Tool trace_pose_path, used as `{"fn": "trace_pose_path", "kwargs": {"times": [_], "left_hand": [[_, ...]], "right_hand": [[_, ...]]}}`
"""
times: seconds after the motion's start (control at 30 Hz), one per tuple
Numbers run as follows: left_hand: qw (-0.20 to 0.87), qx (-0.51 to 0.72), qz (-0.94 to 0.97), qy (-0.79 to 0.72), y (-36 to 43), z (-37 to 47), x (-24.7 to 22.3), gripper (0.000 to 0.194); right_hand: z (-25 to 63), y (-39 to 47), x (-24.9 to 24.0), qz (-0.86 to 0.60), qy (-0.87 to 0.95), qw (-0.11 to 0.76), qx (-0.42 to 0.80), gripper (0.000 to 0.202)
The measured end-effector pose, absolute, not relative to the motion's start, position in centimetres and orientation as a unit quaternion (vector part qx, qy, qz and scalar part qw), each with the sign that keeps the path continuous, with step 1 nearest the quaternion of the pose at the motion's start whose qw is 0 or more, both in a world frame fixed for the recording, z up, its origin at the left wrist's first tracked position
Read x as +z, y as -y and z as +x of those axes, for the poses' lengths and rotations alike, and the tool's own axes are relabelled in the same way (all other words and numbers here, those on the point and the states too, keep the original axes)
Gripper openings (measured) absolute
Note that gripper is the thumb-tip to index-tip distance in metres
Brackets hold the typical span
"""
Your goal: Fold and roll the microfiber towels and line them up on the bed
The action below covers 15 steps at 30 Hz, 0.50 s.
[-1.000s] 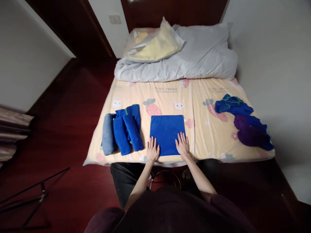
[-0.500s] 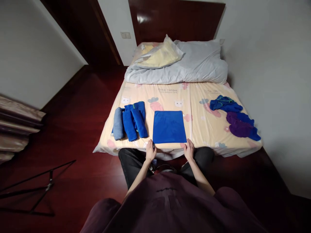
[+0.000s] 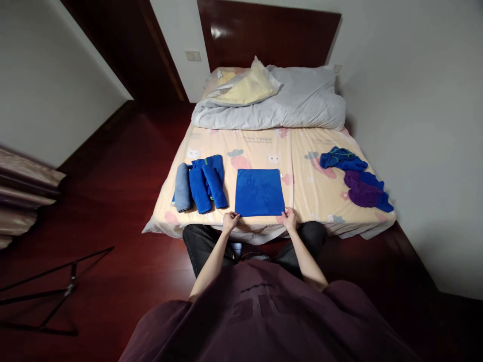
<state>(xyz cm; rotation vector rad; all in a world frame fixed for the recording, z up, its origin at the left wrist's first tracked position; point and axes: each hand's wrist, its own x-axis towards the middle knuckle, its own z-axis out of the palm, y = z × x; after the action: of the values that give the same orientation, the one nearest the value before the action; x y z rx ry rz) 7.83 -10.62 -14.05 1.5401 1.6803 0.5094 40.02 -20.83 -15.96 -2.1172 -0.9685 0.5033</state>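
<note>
A blue cloth point(image 3: 259, 192) lies flat as a near-square on the bed, close to its front edge. My left hand point(image 3: 230, 221) pinches its near left corner, and my right hand point(image 3: 289, 219) pinches the near right corner. Left of the cloth are rolled blue cloths point(image 3: 200, 190) beside a grey-blue roll point(image 3: 182, 188), with another blue cloth partly under them. On the right side of the bed lie a crumpled blue cloth with green edging point(image 3: 342, 159) and a crumpled purple and blue cloth point(image 3: 364, 190).
The patterned bed sheet point(image 3: 305, 201) hangs over the near edge, above my knees. A grey quilt point(image 3: 302, 100) and a yellow pillow point(image 3: 251, 88) lie at the headboard point(image 3: 267, 35). A black stand point(image 3: 71, 287) is on the floor at left.
Both hands have closed from spread fingers onto the near corners of the blue cloth. The view has shifted slightly; the cloths on either side look unmoved.
</note>
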Motion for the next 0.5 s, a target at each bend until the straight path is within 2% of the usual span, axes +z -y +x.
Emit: {"fn": "trace_pose_path", "kwargs": {"times": [0.13, 0.27, 0.5], "left_hand": [[0.383, 0.200, 0.588, -0.684, 10.8, 7.5, -14.3, 0.019], [0.393, 0.189, 0.582, -0.687, 10.9, 7.4, -14.5, 0.011], [0.417, 0.182, 0.580, -0.675, 10.4, 7.3, -14.4, 0.020]], "right_hand": [[41.0, 20.4, -16.2, -0.798, 0.379, 0.402, 0.240, 0.045], [41.6, 20.2, -16.5, -0.772, 0.392, 0.413, 0.284, 0.046], [41.4, 21.3, -17.1, -0.746, 0.391, 0.448, 0.300, 0.033]]}}
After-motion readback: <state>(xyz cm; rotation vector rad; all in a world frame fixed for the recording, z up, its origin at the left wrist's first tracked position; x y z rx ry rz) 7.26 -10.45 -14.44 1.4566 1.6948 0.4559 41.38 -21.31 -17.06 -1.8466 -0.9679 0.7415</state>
